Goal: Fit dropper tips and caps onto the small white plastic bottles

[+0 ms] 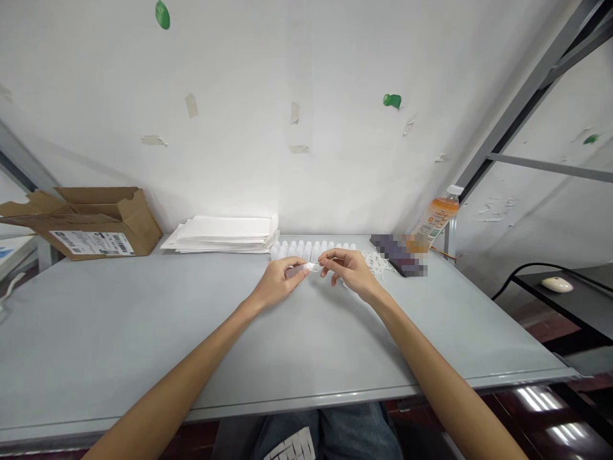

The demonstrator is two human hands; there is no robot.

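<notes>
Between the thumb and fingers of my left hand (pixel 279 281) lies a small translucent white bottle (pixel 294 271), on its side with its white tip pointing right. My right hand (pixel 348 271) is closed in a pinch just beside that tip, on what looks like a thin white strip (pixel 316 266); its far end is too small to make out. Just behind both hands stand several more small white bottles (pixel 306 248) in close rows. To the right of my right hand is a loose pile of thin white strips (pixel 378 263).
A stack of white sheets (pixel 223 234) lies against the wall, with an open cardboard box (pixel 103 223) at the left. Right of the strips are a dark, partly blurred flat object (pixel 397 255) and a leaning bottle of orange drink (pixel 435 220). The grey table (pixel 297 358) has its edge near my lap.
</notes>
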